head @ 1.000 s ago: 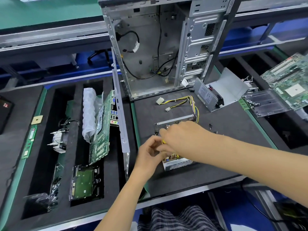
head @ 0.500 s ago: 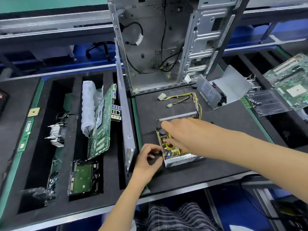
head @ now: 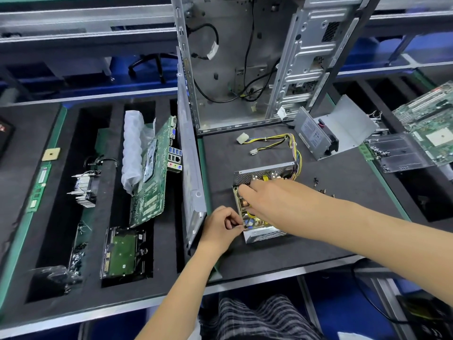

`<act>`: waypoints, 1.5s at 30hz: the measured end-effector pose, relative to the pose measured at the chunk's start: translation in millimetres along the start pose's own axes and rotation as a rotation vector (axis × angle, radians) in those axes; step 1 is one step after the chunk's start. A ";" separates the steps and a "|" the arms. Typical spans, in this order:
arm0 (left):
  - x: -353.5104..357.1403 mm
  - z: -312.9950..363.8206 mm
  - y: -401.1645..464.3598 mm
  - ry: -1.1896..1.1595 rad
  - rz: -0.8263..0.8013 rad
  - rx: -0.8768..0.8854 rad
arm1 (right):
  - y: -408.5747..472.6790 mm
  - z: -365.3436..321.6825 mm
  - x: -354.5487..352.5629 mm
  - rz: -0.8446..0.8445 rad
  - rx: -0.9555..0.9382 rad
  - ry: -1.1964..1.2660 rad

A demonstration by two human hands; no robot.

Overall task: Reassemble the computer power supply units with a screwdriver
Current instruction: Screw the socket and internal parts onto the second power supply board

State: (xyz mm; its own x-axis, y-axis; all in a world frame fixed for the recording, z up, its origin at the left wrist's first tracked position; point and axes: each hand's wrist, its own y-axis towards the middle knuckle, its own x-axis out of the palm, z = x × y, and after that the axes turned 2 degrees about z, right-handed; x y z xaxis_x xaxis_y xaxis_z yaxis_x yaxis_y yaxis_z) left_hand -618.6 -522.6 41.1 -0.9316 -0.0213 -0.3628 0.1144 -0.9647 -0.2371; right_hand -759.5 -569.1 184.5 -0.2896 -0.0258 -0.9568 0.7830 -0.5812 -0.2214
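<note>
Left hand (head: 221,228) has shifted to the open power supply (head: 263,235) near corner, fingers pinching there, object indiscernible. Right hand (head: 267,201) inside, fingers spread on components.

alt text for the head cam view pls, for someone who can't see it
A person's two bare hands work on an open power supply unit lying on a black foam mat: the right hand reaches into its circuitry while the left hand pinches at its near corner. An empty computer case stands behind it, with a motherboard, heatsink and hard drive in foam slots to the left.
</note>
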 end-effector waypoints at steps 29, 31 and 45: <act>-10.3 36.8 -16.0 -0.299 0.002 0.216 | 14.0 -10.8 -16.1 -0.014 -0.051 -0.101; -15.0 34.6 -13.8 -0.271 -0.024 0.192 | 12.9 -4.1 -21.6 -0.030 -0.124 -0.079; -16.3 46.4 -12.9 -0.320 -0.011 0.287 | 19.5 -12.0 -29.1 -0.053 -0.089 -0.167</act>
State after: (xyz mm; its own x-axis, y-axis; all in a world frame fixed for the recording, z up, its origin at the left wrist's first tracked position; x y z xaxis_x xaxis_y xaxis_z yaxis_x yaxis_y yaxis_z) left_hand -620.9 -522.0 91.8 -0.9975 -0.0471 -0.0534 0.0451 -0.9983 0.0377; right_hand -729.2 -569.9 205.7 -0.4135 -0.1356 -0.9003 0.8077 -0.5110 -0.2940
